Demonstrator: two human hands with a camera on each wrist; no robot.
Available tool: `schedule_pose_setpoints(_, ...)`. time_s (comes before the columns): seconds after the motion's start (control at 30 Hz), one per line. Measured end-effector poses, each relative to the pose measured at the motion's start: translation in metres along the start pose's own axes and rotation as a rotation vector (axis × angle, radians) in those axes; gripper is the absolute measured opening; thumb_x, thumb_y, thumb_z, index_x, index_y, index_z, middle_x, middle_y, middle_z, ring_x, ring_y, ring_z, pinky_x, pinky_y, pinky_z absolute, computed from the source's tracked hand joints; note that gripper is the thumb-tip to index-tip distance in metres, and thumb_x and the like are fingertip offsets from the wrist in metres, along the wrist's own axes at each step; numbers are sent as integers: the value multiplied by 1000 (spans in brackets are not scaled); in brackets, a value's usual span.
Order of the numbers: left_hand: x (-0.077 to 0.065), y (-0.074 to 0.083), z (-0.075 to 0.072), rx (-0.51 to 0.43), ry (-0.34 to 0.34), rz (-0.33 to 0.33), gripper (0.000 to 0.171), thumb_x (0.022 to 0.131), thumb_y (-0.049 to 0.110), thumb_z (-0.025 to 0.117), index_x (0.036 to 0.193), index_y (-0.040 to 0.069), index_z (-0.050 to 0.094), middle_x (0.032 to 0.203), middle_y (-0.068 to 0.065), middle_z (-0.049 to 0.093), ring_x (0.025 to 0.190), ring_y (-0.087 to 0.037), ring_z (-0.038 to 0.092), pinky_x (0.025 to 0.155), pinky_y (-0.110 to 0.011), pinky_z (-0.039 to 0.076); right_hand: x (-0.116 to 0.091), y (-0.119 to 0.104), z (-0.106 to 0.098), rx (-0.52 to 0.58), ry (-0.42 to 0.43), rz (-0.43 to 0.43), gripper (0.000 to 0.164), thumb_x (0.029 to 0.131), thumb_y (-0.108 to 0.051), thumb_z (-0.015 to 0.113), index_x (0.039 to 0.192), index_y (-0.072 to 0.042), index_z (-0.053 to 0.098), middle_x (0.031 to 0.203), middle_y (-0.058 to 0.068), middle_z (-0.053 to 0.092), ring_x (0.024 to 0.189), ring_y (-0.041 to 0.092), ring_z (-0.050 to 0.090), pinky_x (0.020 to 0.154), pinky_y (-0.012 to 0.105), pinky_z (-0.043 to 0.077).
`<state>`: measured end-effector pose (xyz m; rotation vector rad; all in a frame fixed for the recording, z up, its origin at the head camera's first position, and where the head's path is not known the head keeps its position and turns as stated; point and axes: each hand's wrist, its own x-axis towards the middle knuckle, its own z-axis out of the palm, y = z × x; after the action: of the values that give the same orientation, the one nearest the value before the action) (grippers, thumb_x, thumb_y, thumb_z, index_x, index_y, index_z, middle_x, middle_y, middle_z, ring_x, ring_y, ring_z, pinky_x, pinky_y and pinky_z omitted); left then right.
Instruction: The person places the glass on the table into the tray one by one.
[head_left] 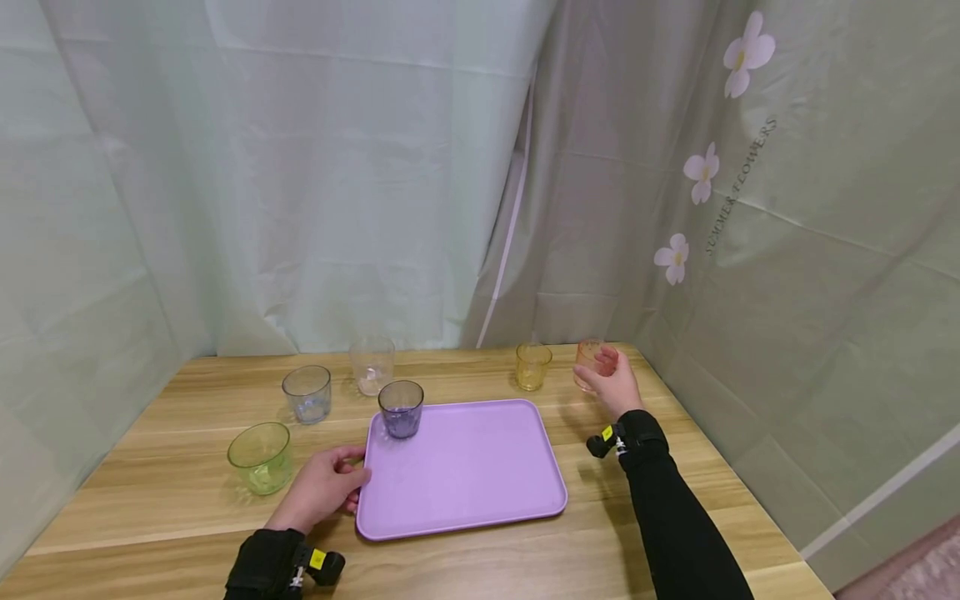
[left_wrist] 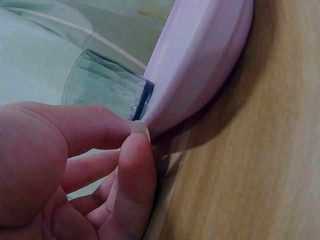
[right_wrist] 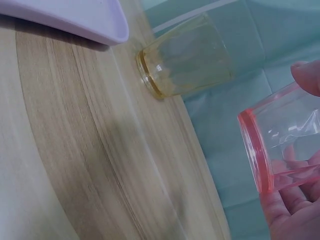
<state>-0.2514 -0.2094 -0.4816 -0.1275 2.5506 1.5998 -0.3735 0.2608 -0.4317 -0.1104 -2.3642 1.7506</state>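
A purple tray (head_left: 465, 475) lies on the table, its left rim pinched between the thumb and fingers of my left hand (head_left: 321, 487). Near that hand, a dark purple-grey glass (head_left: 401, 410) stands upright on the tray's back left corner. At the back right, my right hand (head_left: 617, 385) holds a pinkish-red clear glass (head_left: 588, 360). In the right wrist view, thumb and fingers lie on opposite sides of this red glass (right_wrist: 295, 140), its thick base showing above the wood. A yellow glass (head_left: 533, 367) stands upright to the left of it.
Left of the tray, a green glass (head_left: 261, 458), a blue-grey glass (head_left: 308, 395) and a colourless glass (head_left: 372, 367) stand upright on the wooden table (head_left: 165, 467). Pale curtains (head_left: 360, 183) hang along the table's back and right edges.
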Motion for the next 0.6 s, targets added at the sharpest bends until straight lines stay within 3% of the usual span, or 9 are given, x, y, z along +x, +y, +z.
schedule_pose_setpoints(0.6, -1, 2, 0, -4, 0, -6, 52, 100, 5, 70, 148, -12, 57, 93, -13, 64, 66, -18, 65, 58, -31, 64, 1, -11, 5, 4, -25, -43, 85, 101, -28, 82, 166, -3, 32, 166, 22, 43, 154, 40, 43, 132, 53, 38)
